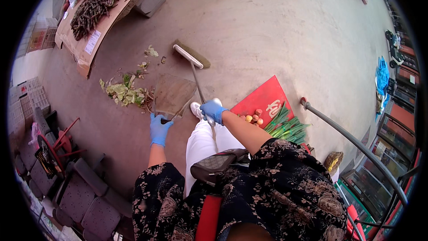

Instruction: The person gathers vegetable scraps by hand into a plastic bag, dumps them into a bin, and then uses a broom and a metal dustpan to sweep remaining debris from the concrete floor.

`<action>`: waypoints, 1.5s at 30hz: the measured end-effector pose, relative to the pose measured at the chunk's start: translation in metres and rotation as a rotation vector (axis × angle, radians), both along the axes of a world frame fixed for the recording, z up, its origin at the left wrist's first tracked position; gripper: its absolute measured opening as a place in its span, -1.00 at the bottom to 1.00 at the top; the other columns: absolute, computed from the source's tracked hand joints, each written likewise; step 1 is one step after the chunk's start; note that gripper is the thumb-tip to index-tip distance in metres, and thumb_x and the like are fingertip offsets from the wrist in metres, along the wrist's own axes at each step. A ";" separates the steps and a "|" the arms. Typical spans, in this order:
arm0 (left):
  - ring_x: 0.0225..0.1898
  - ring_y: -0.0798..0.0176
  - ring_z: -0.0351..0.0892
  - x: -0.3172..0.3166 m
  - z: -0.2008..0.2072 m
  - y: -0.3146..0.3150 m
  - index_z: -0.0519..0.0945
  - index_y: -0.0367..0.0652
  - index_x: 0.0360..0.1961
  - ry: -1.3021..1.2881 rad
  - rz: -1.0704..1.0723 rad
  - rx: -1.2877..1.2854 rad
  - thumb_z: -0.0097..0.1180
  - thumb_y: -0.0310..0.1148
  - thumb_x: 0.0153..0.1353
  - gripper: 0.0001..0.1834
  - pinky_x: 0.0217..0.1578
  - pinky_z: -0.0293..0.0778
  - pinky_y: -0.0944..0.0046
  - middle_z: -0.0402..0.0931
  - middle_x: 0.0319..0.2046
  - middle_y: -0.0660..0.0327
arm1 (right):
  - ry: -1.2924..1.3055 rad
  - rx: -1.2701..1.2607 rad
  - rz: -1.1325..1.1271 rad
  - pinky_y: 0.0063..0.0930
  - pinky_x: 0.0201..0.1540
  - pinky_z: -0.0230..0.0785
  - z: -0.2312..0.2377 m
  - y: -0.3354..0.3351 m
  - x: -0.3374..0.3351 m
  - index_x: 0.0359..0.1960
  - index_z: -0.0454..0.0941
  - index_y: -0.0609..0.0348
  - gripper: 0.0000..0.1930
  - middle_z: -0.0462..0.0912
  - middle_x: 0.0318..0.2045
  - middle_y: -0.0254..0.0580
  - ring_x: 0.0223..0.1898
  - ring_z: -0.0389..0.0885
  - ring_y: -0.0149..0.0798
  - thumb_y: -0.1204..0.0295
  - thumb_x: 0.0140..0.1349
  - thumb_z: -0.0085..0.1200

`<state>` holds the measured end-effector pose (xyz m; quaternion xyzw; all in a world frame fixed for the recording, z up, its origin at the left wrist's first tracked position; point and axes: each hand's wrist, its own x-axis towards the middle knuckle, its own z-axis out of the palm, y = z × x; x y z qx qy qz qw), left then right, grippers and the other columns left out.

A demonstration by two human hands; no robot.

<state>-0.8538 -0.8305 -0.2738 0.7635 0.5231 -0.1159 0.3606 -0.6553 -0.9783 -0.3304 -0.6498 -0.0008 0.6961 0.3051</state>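
Observation:
Both my hands wear blue gloves. My right hand (pixel 213 111) is closed around the grey handle of a push broom (pixel 191 56), whose white-backed bristle head rests on the floor ahead of my feet. At the rear edge of a flat, brownish dustpan (pixel 174 93), my left hand (pixel 159 129) grips the pan, its fingers partly hidden. The pan lies low over the floor, left of my white shoes. Just beyond its left side is a heap of leafy vegetable scraps (pixel 125 93), with smaller bits (pixel 151 51) scattered farther off.
Far left, a cardboard-covered table (pixel 73 47) bears a pile of dark pods (pixel 96 11). To my right, green onions (pixel 285 127) and round fruit (pixel 255 118) lie on a red sheet (pixel 263 96), near a grey metal pole (pixel 352 138). Grey chairs (pixel 89 201) stand at left.

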 end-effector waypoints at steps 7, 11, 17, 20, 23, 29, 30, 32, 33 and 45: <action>0.12 -0.09 0.23 -0.062 0.006 -0.004 0.46 -0.21 -0.53 0.004 0.103 0.072 0.35 -0.43 -0.33 -0.68 -0.05 0.31 0.16 0.35 -0.07 -0.18 | 0.098 -0.035 -0.107 -0.43 -0.73 0.25 0.067 -0.011 0.086 -0.53 0.39 0.24 -0.84 0.37 -0.73 -0.25 -0.75 0.39 -0.34 0.39 0.07 -0.04; 0.12 -0.10 0.23 -0.106 0.012 -0.011 0.46 -0.21 -0.53 -0.053 0.252 0.056 0.34 -0.44 -0.33 -0.69 -0.05 0.32 0.16 0.31 -0.02 -0.18 | -0.159 -0.090 -0.022 -0.40 -0.72 0.26 0.058 0.000 0.079 -0.50 0.37 0.26 -0.83 0.39 -0.68 -0.24 -0.71 0.42 -0.29 0.38 0.07 -0.06; 0.04 -0.07 0.34 -0.141 0.022 0.001 0.50 -0.17 -0.46 0.058 0.269 0.042 0.35 -0.40 -0.30 -0.68 -0.11 0.36 0.20 0.13 0.11 -0.22 | -0.344 0.336 0.562 -0.41 -0.65 0.30 -0.052 0.041 0.076 -0.65 0.43 0.25 -0.89 0.44 -0.64 -0.23 -0.67 0.44 -0.29 0.49 -0.05 -0.07; 0.03 -0.07 0.35 -0.200 0.004 0.006 0.49 -0.18 -0.47 0.032 0.273 0.028 0.35 -0.42 -0.31 -0.68 -0.11 0.37 0.20 0.12 0.12 -0.23 | -0.040 0.072 0.027 -0.38 -0.68 0.26 -0.011 0.101 -0.008 -0.59 0.39 0.22 -0.90 0.41 -0.65 -0.20 -0.69 0.41 -0.26 0.54 -0.01 -0.17; -0.10 -0.01 0.44 -0.240 0.002 0.020 0.46 -0.24 -0.52 -0.034 0.314 0.059 0.35 -0.50 -0.37 -0.67 -0.18 0.37 0.25 0.27 -0.01 -0.15 | 0.079 -0.010 -0.185 -0.35 -0.71 0.24 0.012 0.153 -0.096 -0.53 0.35 0.20 -0.90 0.39 -0.65 -0.19 -0.69 0.41 -0.24 0.51 0.05 -0.24; -0.12 -0.01 0.45 -0.306 0.025 0.074 0.45 -0.27 -0.51 -0.022 0.356 -0.202 0.34 -0.47 -0.34 -0.67 -0.17 0.38 0.22 0.26 0.01 -0.14 | -0.143 0.141 0.334 -0.38 -0.69 0.28 0.009 0.214 -0.257 -0.60 0.39 0.20 -0.85 0.41 -0.69 -0.23 -0.69 0.44 -0.27 0.47 0.06 -0.20; -0.12 -0.01 0.45 -0.315 0.026 0.081 0.45 -0.27 -0.51 -0.017 0.356 -0.199 0.34 -0.47 -0.34 -0.67 -0.17 0.38 0.22 0.26 0.01 -0.14 | -0.206 0.228 0.558 -0.39 -0.68 0.30 0.011 0.223 -0.276 -0.59 0.41 0.21 -0.84 0.42 -0.69 -0.24 -0.68 0.46 -0.27 0.46 0.07 -0.19; -0.10 -0.03 0.44 -0.337 0.033 0.093 0.46 -0.27 -0.49 -0.030 0.298 -0.083 0.34 -0.46 -0.34 -0.66 -0.14 0.38 0.20 0.25 0.03 -0.15 | -0.068 0.172 0.346 -0.39 -0.69 0.29 0.019 0.238 -0.312 -0.61 0.41 0.20 -0.85 0.42 -0.70 -0.25 -0.70 0.44 -0.27 0.46 0.06 -0.16; -0.10 -0.05 0.43 -0.348 0.037 0.100 0.48 -0.26 -0.47 -0.024 0.309 -0.083 0.34 -0.45 -0.35 -0.65 -0.14 0.38 0.19 0.29 -0.02 -0.14 | 0.056 0.103 0.127 -0.40 -0.69 0.29 0.022 0.242 -0.324 -0.62 0.42 0.18 -0.85 0.42 -0.71 -0.26 -0.71 0.43 -0.28 0.47 0.06 -0.13; 0.04 -0.03 0.34 -0.443 0.046 0.168 0.47 -0.24 -0.49 0.051 0.298 0.063 0.38 -0.42 -0.38 -0.63 -0.11 0.37 0.18 0.26 0.03 -0.18 | -0.002 -0.175 -0.060 -0.48 -0.79 0.15 0.093 0.163 -0.277 -0.54 0.33 0.10 -0.84 0.32 -0.75 -0.38 -0.80 0.29 -0.42 0.36 0.05 0.03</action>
